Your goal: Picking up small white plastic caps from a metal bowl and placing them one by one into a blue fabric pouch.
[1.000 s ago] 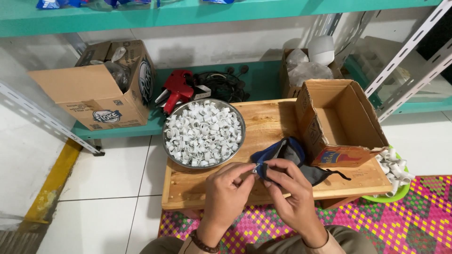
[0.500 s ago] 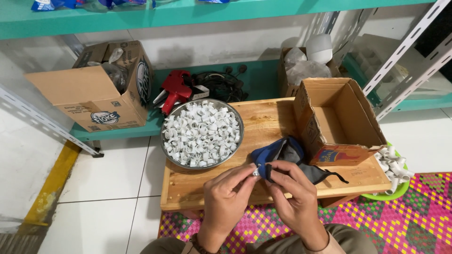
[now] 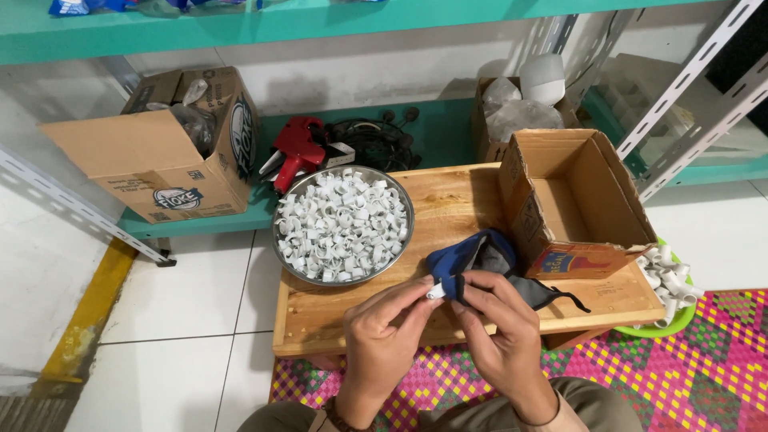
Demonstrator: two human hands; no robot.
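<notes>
- Head view: the left hand (image 3: 382, 340) pinches a small white plastic piece (image 3: 434, 290) between thumb and fingertips, just over the near edge of the wooden board (image 3: 464, 208).
- The right hand (image 3: 504, 332) has its fingers closed on the edge of a blue and grey cloth pouch (image 3: 480, 258), which lies on the board at about 12 o'clock from that hand. The piece sits right at the pouch's edge, between the two hands.
- Handling, as a judgement: the piece looks light, stiff and smooth, so a fingertip pinch on its sides suits it; it could slip or roll if loosened. The pouch is soft and limp, best held at its rim; its thin black cord trails toward 4 o'clock.
- At 10 o'clock from the hands stands a metal bowl (image 3: 342, 226) heaped with the same white pieces, resting on the board.
- At 2 o'clock, an open cardboard box (image 3: 570, 204) lies tipped on the board; past it at 3 o'clock, a green dish (image 3: 658, 326) holds more white pieces.
- The board is bare varnished wood, flat and low, set over a bright woven mat (image 3: 680, 368) and white floor tiles.
- Behind, at 12 o'clock, a teal shelf (image 3: 264, 212) carries a second cardboard box (image 3: 152, 152), a red tool (image 3: 296, 148) and dark cables; slotted metal uprights stand either side.
</notes>
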